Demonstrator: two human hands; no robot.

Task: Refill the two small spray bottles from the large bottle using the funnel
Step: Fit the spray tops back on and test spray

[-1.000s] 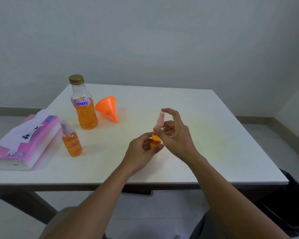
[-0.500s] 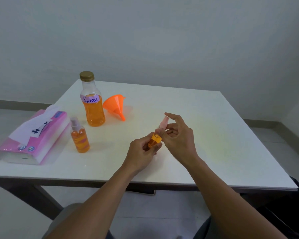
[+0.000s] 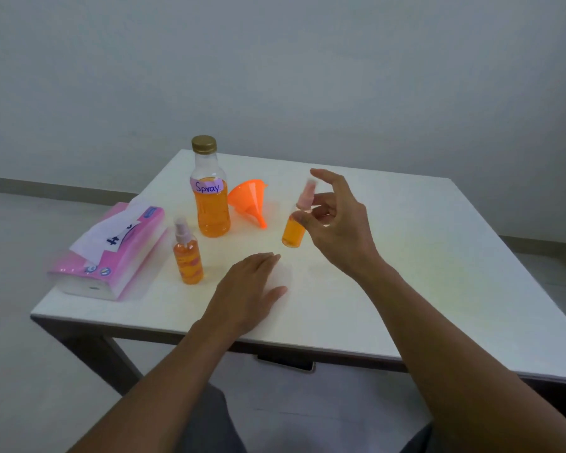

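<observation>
One small spray bottle (image 3: 293,232) hangs upright over the table (image 3: 406,273), pinched at its neck by the right hand (image 3: 340,230), forefinger raised above the pink cap; the left hand (image 3: 252,289) lies flat, fingers straight, holding nothing; the second spray bottle (image 3: 187,259) stands left, near the capped large bottle (image 3: 211,204) and tipped funnel (image 3: 247,199).

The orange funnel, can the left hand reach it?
Probably yes. The left hand is open and empty, and bare table lies between it and the orange funnel. The large bottle stands left of that path; the small spray bottle pinched by the right hand hangs to its right.
</observation>
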